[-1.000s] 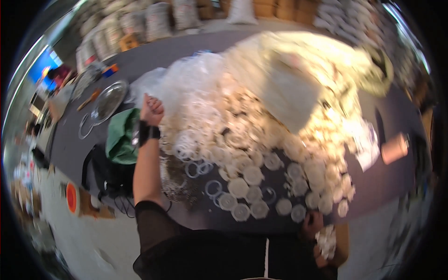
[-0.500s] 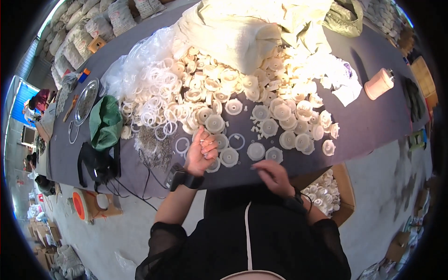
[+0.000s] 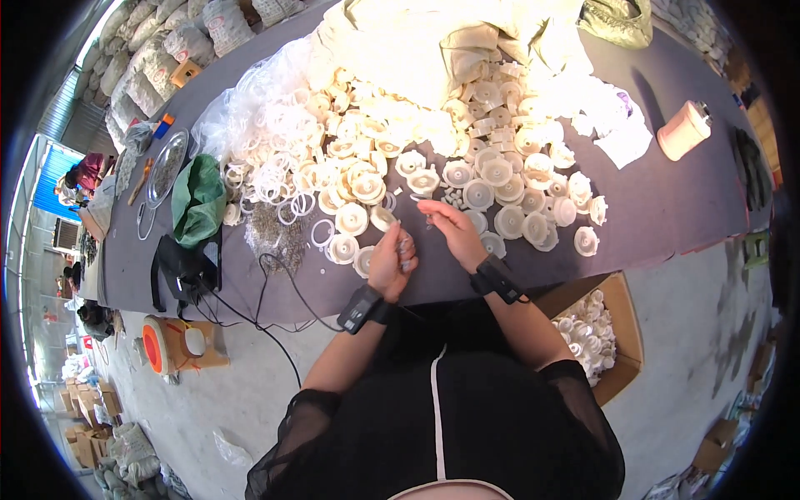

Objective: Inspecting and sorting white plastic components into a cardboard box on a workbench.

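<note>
Over the counter (image 3: pixel 642 229), our left hand (image 3: pixel 392 264) curls its fingers beside a tilted plastic disc (image 3: pixel 382 217); we cannot tell its grip. Our right hand (image 3: pixel 457 235), fingers narrow, grip also unclear, is near small white pieces (image 3: pixel 452 198), perhaps placed close for easy reach.

No text can be read; marks on the sacks (image 3: pixel 227 30) are too small.

Rings (image 3: pixel 275 152) lie L of discs (image 3: pixel 497 172) on tbl (image 3: pixel 642 221), spool (image 3: pixel 684 133) far R
</note>
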`<state>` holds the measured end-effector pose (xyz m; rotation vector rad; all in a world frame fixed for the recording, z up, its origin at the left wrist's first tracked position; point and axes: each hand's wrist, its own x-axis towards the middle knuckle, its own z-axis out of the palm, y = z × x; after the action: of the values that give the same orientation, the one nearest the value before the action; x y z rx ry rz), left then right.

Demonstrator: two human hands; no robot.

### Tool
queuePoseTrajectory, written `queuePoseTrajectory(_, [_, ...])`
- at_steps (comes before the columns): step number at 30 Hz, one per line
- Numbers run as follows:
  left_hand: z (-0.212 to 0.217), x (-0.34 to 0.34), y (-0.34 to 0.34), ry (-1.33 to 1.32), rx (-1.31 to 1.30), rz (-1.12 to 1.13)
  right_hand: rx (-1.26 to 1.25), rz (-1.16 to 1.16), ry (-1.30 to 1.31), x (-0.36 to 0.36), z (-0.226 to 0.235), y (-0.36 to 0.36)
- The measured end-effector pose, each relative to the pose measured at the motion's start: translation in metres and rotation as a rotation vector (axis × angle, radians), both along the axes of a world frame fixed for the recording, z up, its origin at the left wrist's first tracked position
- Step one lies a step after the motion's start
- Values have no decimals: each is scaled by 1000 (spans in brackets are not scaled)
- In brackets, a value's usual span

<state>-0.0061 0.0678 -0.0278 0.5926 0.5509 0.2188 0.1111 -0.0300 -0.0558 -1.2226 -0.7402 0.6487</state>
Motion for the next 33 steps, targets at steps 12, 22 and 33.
queuePoseTrajectory(12, [-23,43,-20,29,832,179,151,-288,292,-23,-9,-10])
queuePoseTrajectory(22, [11,25,-3,122,1523,-72,161,-303,240,-24,-11,-12])
queuePoseTrajectory(33, [19,17,-6,163,2067,-70,-1,-318,-102,-37,-13,-23])
